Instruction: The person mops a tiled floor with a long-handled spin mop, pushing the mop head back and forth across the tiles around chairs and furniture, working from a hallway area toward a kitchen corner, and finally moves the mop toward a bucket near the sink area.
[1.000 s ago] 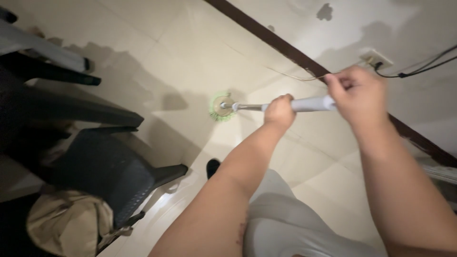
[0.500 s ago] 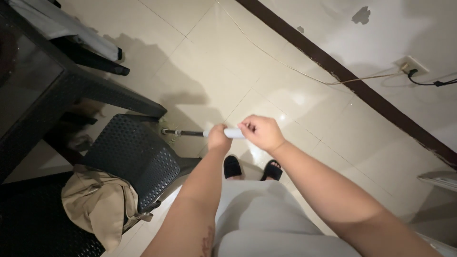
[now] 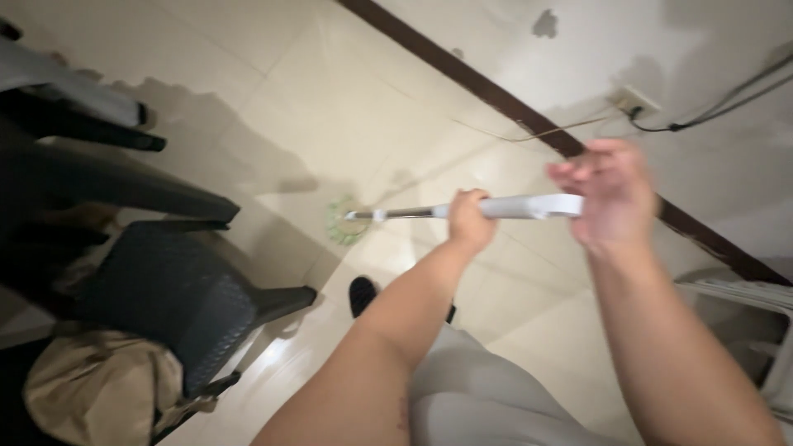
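I hold a mop with a white grip (image 3: 529,206) and a metal shaft (image 3: 401,213). Its round green head (image 3: 343,220) rests on the cream tiled floor (image 3: 330,107), just right of the black chair. My left hand (image 3: 471,219) is shut around the lower end of the white grip. My right hand (image 3: 611,194) is at the top end of the grip, palm against it and fingers loosely spread; the frame is blurred there.
A black woven chair (image 3: 178,306) with a beige bag (image 3: 99,392) on it stands at the left, beside a dark table (image 3: 91,186). A dark skirting board (image 3: 496,95) runs along the wall, with a socket (image 3: 629,101) and cables. My black slipper (image 3: 361,295) shows below.
The mop head has come out from under the chair onto open floor. My hands have risen and moved right, and my right hand's fingers have loosened on the grip's end.
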